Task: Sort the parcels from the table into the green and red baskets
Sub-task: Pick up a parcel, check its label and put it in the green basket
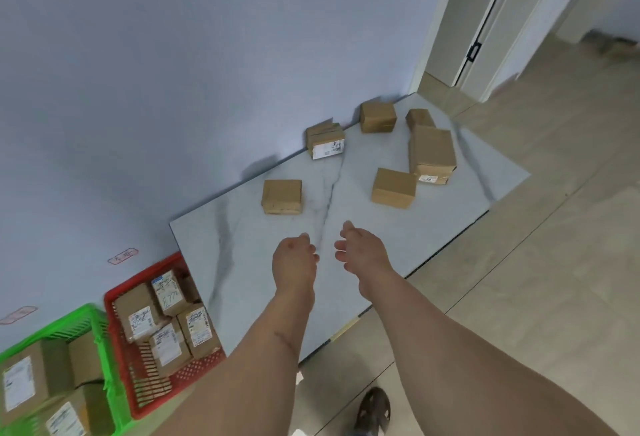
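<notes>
Handwritten digits, seemingly "277" upside down, on a parcel label [168, 292] in the red basket [119, 311], other labels illegible

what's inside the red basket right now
The red basket holds about five brown cardboard parcels with white labels facing up, packed close together. Anything beneath them is covered, and so is most of the basket's floor.

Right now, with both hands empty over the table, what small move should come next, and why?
Probably reach the left hand forward to the nearest parcel. Both it and the right hand hold nothing, six parcels remain on the table, and that one lies closest, just ahead of the left hand.
</notes>
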